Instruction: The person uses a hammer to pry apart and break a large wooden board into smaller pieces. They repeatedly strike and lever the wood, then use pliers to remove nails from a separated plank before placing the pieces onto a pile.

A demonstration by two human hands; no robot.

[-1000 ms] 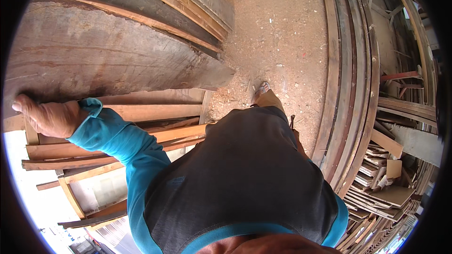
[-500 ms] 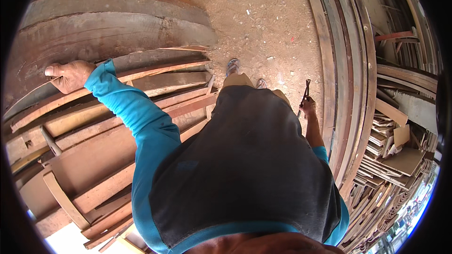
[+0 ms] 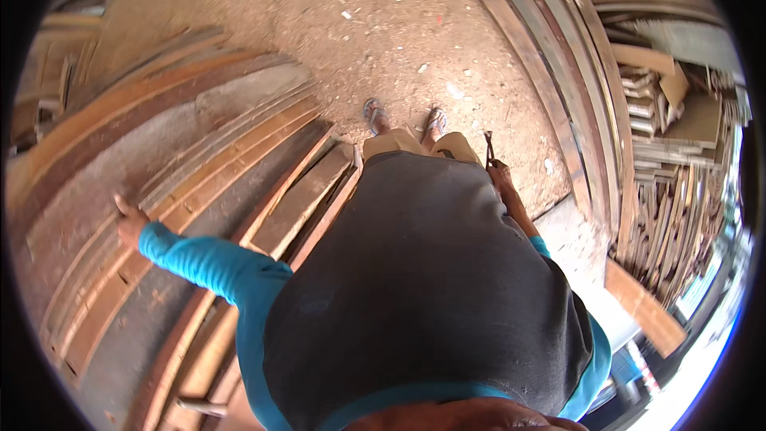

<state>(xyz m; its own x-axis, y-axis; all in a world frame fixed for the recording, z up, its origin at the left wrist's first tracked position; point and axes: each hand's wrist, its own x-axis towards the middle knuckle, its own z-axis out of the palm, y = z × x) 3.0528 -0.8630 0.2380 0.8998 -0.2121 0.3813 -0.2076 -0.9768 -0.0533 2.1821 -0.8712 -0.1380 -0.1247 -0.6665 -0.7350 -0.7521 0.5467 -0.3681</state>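
L hand (image 3: 128, 222) rests flat, fingers spread, on stacked planks (image 3: 199, 168) at person's left, prob. heavy, stiff, splintery, best gripped by an edge; R hand (image 3: 499, 172) closed round a dark thin tool (image 3: 488, 146) by hip.

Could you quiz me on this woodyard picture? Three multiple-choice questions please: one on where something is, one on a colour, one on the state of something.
1. Where is the left hand?
A. on the stacked planks
B. in a pocket
C. on the head

2. What colour are the sleeves?
A. red
B. turquoise blue
C. white

3. What is the right hand doing?
A. hanging empty
B. gripping a small dark tool
C. waving overhead

Answers: 1 A, the arm reaches left and the hand lies on the boards. 2 B, both sleeves show bright blue. 3 B, a thin dark tool sticks up from the fist.
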